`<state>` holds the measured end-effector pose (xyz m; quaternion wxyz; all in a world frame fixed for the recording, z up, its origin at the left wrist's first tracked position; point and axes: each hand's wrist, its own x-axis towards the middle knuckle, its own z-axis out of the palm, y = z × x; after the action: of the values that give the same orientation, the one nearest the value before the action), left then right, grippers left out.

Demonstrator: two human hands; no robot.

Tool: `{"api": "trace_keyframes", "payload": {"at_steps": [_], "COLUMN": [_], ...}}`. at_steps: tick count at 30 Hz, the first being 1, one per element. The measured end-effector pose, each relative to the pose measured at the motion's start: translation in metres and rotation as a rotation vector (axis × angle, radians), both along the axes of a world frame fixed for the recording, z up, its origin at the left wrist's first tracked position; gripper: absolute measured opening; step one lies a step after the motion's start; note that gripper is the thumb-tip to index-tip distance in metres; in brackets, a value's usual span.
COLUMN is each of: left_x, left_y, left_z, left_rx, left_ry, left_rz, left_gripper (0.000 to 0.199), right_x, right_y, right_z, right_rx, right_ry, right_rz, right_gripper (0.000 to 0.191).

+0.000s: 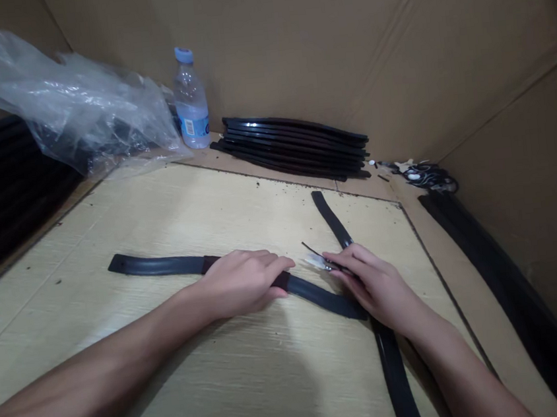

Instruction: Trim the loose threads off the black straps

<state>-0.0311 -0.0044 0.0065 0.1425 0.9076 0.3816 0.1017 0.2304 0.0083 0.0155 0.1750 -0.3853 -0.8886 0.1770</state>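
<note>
The head view shows, nearest, the pale worktop (248,397), with the left forearm (106,366) coming in from the lower left and the right forearm (468,361) from the lower right. A long black strip (399,381) rises from the bottom edge, passes under the right hand (373,281) and comes out again beyond it, ending in a blunt tip.

A shorter dark strap (165,265), with a dark reddish-brown middle section, lies across the worktop to the left of it. The left hand (246,281) is laid over that middle section, its grip partly closed, palm down, fingers toward the right. The strap's right end reaches the long strip just below the right hand.

The right hand's grip is closed on a small object (327,263) with a thin dark length and a pale, shiny part, both pointing left; exactly what it is cannot be told.

Farther off, at the right, long black strips (495,278) lie beside the board, and dark lengths (2,191) are massed at the left. Along the back come a small tangled heap (427,176), a stack of black strips (292,147), an upright, blue-capped bottle (191,105) and a crumpled clear plastic bag (93,108), before brown cardboard walls (291,41).
</note>
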Motion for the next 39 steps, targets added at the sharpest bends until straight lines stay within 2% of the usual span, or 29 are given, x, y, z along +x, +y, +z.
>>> {"api": "trace_keyframes", "payload": {"at_steps": [6,15,22,25,29,36,39], "left_x": [-0.002,-0.001,0.001,0.002,0.003,0.0,-0.001], "left_y": [0.001,0.003,0.0,-0.003,-0.004,-0.004,-0.003], "left_z": [0.0,0.001,0.001,0.003,0.007,0.011,0.01], "left_rx": [0.043,-0.016,-0.093,-0.126,-0.133,-0.037,0.065], "left_ry": [0.012,-0.022,-0.027,-0.027,-0.039,-0.05,-0.051], "left_rz": [-0.08,-0.059,0.056,0.134,0.161,0.012,-0.078], "left_gripper": [0.032,0.033,0.032,0.039,0.037,0.017,0.018], "right_x": [0.006,0.016,0.017,0.018,0.019,0.017,0.015], "right_y": [0.006,0.012,0.013,0.013,0.014,0.014,0.014], "right_z": [-0.006,-0.01,-0.014,-0.015,-0.017,-0.014,-0.011], "right_rx": [0.15,0.24,0.201,0.208,0.219,0.194,0.173], "right_ry": [-0.038,-0.1,-0.144,-0.147,-0.135,-0.15,-0.13], "right_rz": [-0.215,-0.425,-0.432,-0.435,-0.452,-0.528,-0.574], "right_gripper": [0.026,0.023,0.02,0.021,0.023,0.02,0.019]}}
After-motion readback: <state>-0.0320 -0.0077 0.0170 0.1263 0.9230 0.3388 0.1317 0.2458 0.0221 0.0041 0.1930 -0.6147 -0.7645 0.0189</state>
